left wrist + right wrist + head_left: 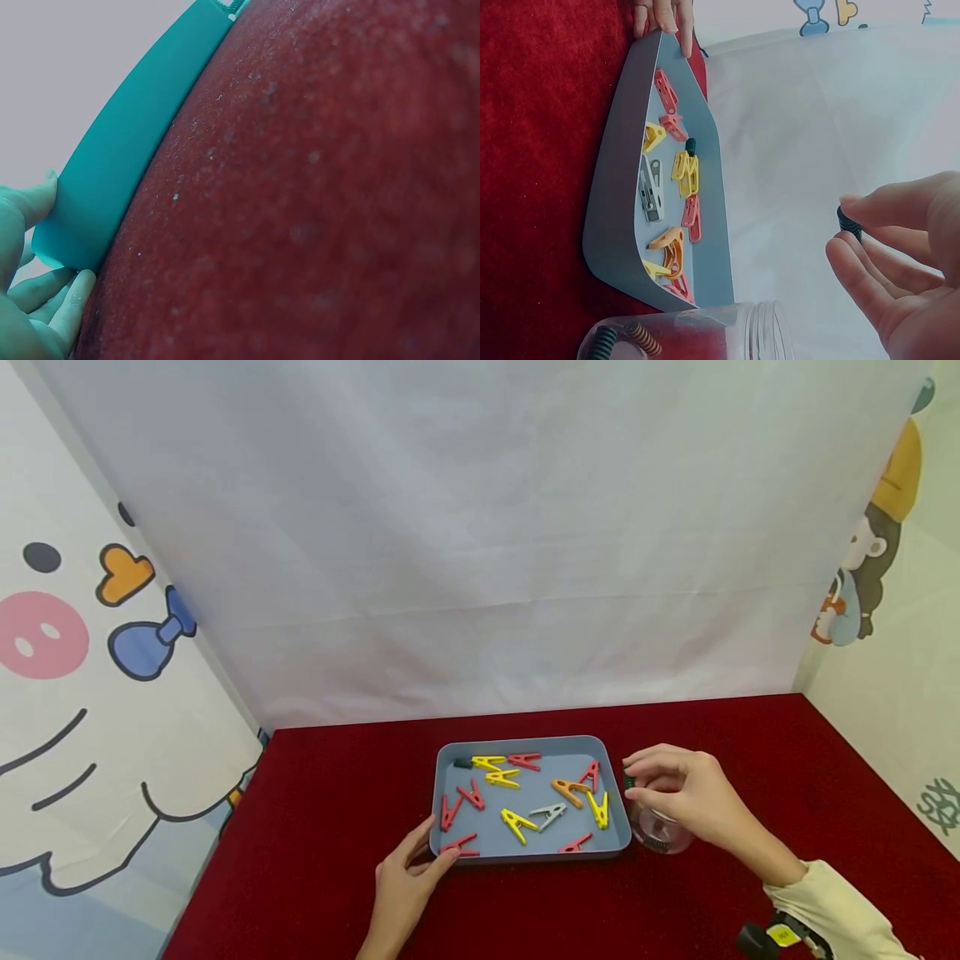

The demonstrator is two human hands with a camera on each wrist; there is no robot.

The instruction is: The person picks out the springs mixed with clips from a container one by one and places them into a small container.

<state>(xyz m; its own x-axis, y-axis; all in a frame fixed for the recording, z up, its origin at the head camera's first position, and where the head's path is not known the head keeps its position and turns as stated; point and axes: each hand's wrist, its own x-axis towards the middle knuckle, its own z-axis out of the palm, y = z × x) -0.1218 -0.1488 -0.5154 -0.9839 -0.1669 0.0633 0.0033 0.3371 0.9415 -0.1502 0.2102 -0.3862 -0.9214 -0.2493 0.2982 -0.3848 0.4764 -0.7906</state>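
Note:
A grey-blue tray on the red cloth holds several clothes pegs in red, yellow, orange and grey. My left hand grips the tray's near left corner, thumb on the rim. My right hand hovers right of the tray and pinches a small dark green peg between thumb and fingertips. Under that hand stands a clear plastic jar with a green and an orange peg inside.
The red table cloth runs to a white backdrop behind and cartoon-printed curtains at both sides. A small black and yellow device sits on my right wrist by the cream sleeve.

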